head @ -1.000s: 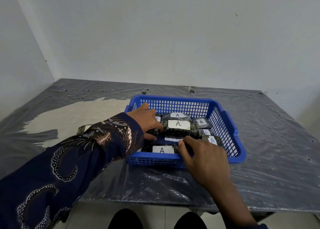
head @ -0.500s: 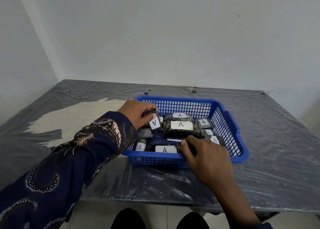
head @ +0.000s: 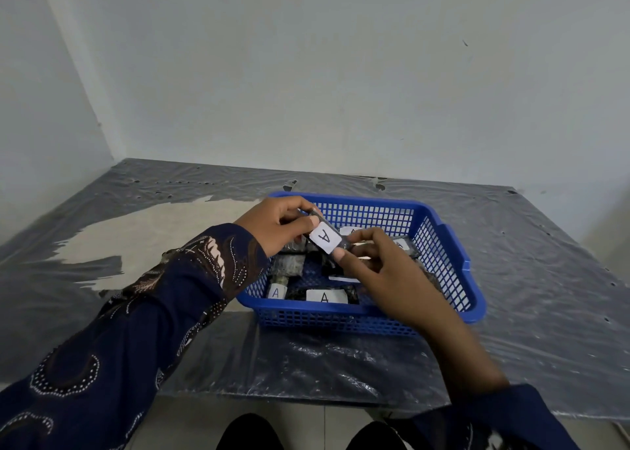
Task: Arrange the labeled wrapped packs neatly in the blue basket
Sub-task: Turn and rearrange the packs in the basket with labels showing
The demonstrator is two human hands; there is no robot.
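A blue mesh basket (head: pixel 446 245) stands on the plastic-covered table and holds several dark wrapped packs with white "A" labels. One small pack (head: pixel 325 237) is lifted above the basket's left side. My left hand (head: pixel 276 224) pinches its far end, and my right hand (head: pixel 381 272) holds its near end with thumb and fingers. Two labeled packs (head: pixel 325 296) (head: pixel 276 292) lie along the basket's front wall. Another pack (head: pixel 289 265) lies by the left wall. My right hand hides the packs in the middle.
The table (head: pixel 545 279) is covered with wrinkled grey plastic sheet, with a pale bare patch (head: pixel 143 231) at the left. White walls close the back and left side. My dark shoes (head: pixel 249 432) show below the table's front edge.
My left hand has raised the small labeled pack higher above the basket. My right hand left the front of the basket and came up to take hold of the pack's near end.
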